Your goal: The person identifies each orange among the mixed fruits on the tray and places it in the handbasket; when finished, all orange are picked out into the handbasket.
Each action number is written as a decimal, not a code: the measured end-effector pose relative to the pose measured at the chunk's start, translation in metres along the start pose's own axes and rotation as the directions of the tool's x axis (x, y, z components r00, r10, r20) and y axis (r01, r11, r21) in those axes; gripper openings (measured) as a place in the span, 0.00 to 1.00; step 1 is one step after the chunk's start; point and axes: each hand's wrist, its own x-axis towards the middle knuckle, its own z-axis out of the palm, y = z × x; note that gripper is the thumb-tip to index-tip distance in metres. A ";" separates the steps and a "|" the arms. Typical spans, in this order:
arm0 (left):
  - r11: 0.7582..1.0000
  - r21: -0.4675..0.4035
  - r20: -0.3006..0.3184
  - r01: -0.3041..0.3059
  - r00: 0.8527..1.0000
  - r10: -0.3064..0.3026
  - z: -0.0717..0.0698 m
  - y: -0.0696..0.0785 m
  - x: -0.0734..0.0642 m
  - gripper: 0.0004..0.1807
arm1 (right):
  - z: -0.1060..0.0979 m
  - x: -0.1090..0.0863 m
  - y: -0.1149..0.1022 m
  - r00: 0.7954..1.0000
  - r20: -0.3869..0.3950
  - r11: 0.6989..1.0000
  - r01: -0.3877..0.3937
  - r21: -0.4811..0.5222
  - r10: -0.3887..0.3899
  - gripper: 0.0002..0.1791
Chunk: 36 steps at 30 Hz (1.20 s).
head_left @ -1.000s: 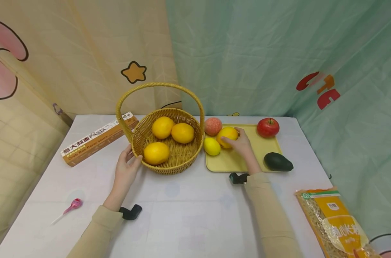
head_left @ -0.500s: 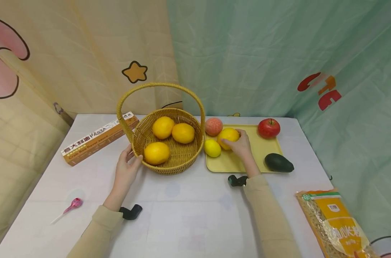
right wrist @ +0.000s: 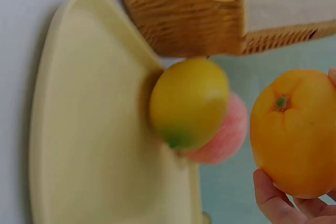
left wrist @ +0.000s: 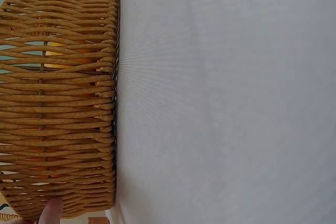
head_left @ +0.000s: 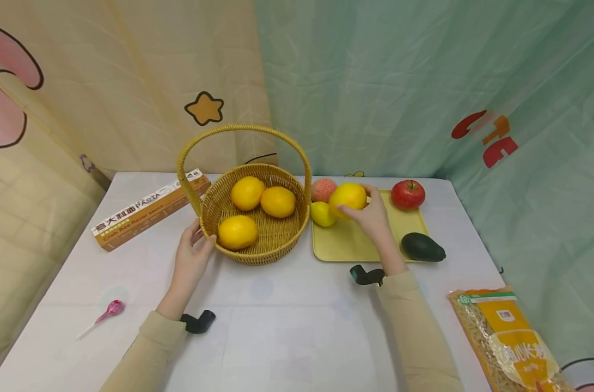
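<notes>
My right hand [head_left: 375,215] grips an orange [right wrist: 294,132] by its side, thumb and fingers round it. In the head view that orange is over the left part of the yellow tray [head_left: 346,247]. Just left of it, a lemon [head_left: 322,214] lies at the tray's edge, with a pink peach [head_left: 323,189] behind. My left hand [head_left: 193,256] holds the near left side of the wicker basket [head_left: 264,256], thumb at the rim; a fingertip [left wrist: 51,212] touches the weave in the left wrist view. Three similar oranges [head_left: 238,232] lie inside the basket.
A tall handle [head_left: 243,128] arches over the basket. A pasta box [head_left: 149,209] is behind left, a lollipop [head_left: 111,310] front left. A red apple [head_left: 408,194] and a dark green avocado [head_left: 422,246] are at the tray's right, a grain bag [head_left: 509,337] front right.
My right hand has lifted the orange up off the tray. The lemon has shifted slightly back, towards the peach. My left hand and the basket have stayed in place.
</notes>
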 end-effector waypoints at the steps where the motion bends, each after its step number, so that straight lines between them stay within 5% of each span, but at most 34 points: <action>1: 1.000 -0.001 -0.001 0.000 1.000 0.000 0.000 0.000 0.000 0.38 | 0.000 -0.003 -0.005 1.000 0.013 1.000 0.005 0.006 -0.005 0.49; 8: 1.000 0.007 -0.005 0.002 1.000 -0.002 0.001 -0.002 0.001 0.38 | 0.011 -0.026 -0.036 0.986 0.103 0.992 0.128 0.009 -0.129 0.48; 14: 1.000 0.009 -0.007 -0.001 1.000 0.001 0.001 -0.002 0.002 0.38 | 0.034 -0.038 -0.049 0.933 0.193 0.952 0.306 0.013 -0.303 0.46; 28: 1.000 0.008 -0.008 0.012 1.000 -0.012 0.001 -0.002 0.002 0.38 | 0.093 -0.036 -0.052 0.898 0.317 0.937 0.342 -0.073 -0.304 0.51; 36: 1.000 0.008 -0.010 0.015 1.000 -0.014 0.001 -0.001 0.003 0.38 | 0.112 -0.033 -0.049 0.861 0.331 0.853 0.470 -0.227 -0.386 0.48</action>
